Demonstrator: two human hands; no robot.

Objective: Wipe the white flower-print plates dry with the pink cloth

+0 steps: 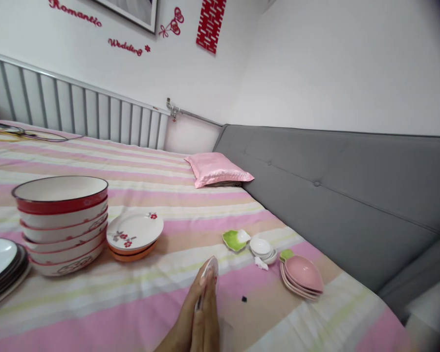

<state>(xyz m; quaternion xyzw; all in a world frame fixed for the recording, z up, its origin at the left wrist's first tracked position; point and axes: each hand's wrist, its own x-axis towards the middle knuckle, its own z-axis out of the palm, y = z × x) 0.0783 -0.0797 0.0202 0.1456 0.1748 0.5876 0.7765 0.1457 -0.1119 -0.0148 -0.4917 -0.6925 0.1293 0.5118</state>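
A small white plate (213, 267) with a bit of red pattern stands on its edge between my two hands, above the striped bedspread. My left hand (188, 309) is pressed against its left side. Against the other side lie the fingers of my right hand (207, 315). Most of the plate is hidden by the hands, and I cannot tell whether there is more than one. Ahead and to the left sits a stack of round plates, the top one a white plate (135, 230) with red flowers, orange-brown ones under it.
At left, tall stacked bowls (64, 234) stand beside dark-rimmed plates (0, 259). On the right lie a green leaf dish (234, 240), small white dishes (262, 247), pink dishes (303, 274) and a tiny black piece (244, 299). A pink pillow (220, 168) rests by the grey headboard (326, 181).
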